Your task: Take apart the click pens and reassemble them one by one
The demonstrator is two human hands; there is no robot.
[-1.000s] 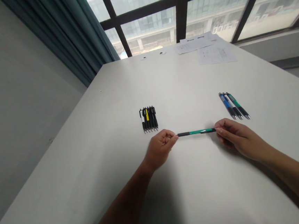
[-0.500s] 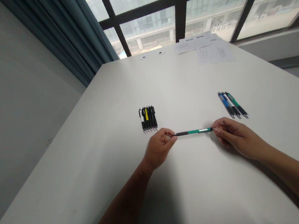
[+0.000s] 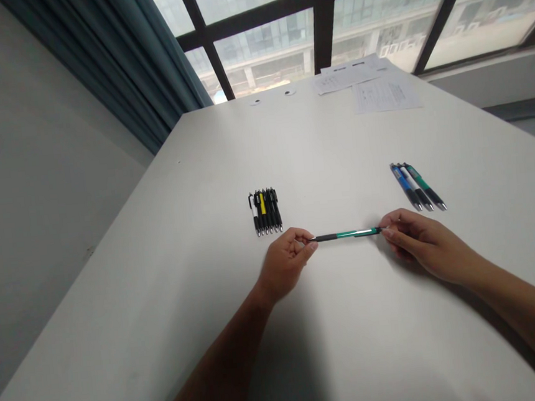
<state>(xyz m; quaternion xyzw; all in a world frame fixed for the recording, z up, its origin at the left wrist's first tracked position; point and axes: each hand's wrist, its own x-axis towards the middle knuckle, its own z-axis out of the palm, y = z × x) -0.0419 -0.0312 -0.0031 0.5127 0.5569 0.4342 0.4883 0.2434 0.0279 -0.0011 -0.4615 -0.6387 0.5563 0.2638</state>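
Note:
Between my two hands a green pen (image 3: 345, 235) with a dark grip lies level, held at both ends. My left hand (image 3: 286, 262) pinches its tip between thumb and fingers. At the other end, my right hand (image 3: 419, 244) pinches the clicker end. Beyond my left hand sits a tight row of several pens (image 3: 265, 212), mostly black, one with a yellow barrel and one with a white barrel. Past my right hand lie three pens side by side: a blue pen (image 3: 405, 187), a white pen (image 3: 416, 186) and a green pen (image 3: 425, 186).
The white table (image 3: 159, 247) stretches to the window (image 3: 263, 45). Printed papers (image 3: 387, 93) lie at its far right, and two small pale pieces (image 3: 290, 92) sit near the far edge. A blue curtain (image 3: 114, 58) hangs at the left beside a grey wall.
The green pen has rolled slightly between my hands, its highlight shifting along the barrel. Otherwise both hands and the pens on the table stay where they were.

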